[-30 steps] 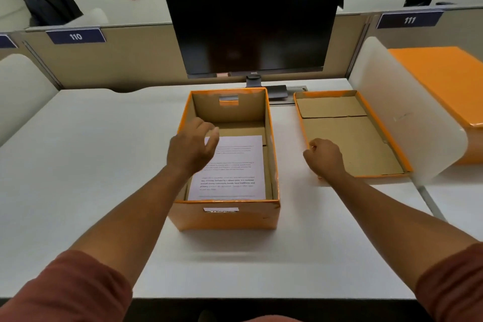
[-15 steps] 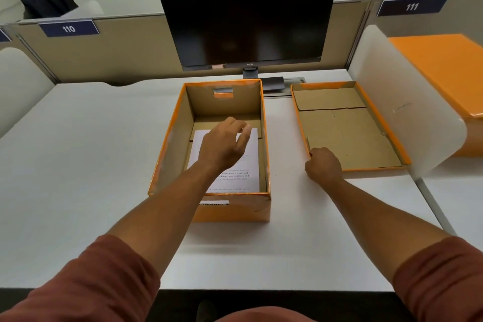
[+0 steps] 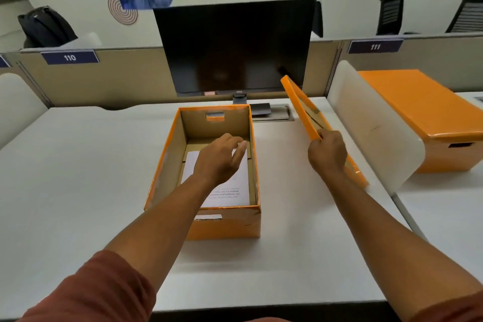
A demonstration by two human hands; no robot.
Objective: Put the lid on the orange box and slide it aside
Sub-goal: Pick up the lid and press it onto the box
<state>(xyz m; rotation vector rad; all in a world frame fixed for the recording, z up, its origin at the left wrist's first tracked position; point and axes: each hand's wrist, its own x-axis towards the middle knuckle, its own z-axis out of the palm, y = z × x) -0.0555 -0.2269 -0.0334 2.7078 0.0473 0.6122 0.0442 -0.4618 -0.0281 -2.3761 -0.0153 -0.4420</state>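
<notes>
1. The orange box [image 3: 209, 175] sits open near the middle of the counter [image 3: 78, 165], with a printed sheet [image 3: 235, 191] flat on its floor.
2. The right hand [image 3: 328, 155] is closed on the near edge of the lid [image 3: 304, 110], which is tilted steeply, far end up, to the right of the box and beside the white divider [image 3: 371, 123].
3. The left hand [image 3: 222, 158] hovers over the box's interior, fingers loosely spread, holding nothing.
4. Risk: a one-handed pinch at one edge gives poor control, so the lid could twist or slip free.
5. Risk: the raised far end is close to the monitor [image 3: 235, 49] and could knock it when swung across.
6. Risk: a skewed lid may catch on a box wall and shove the box.
7. Risk: the left hand could get trapped under the lid.
</notes>
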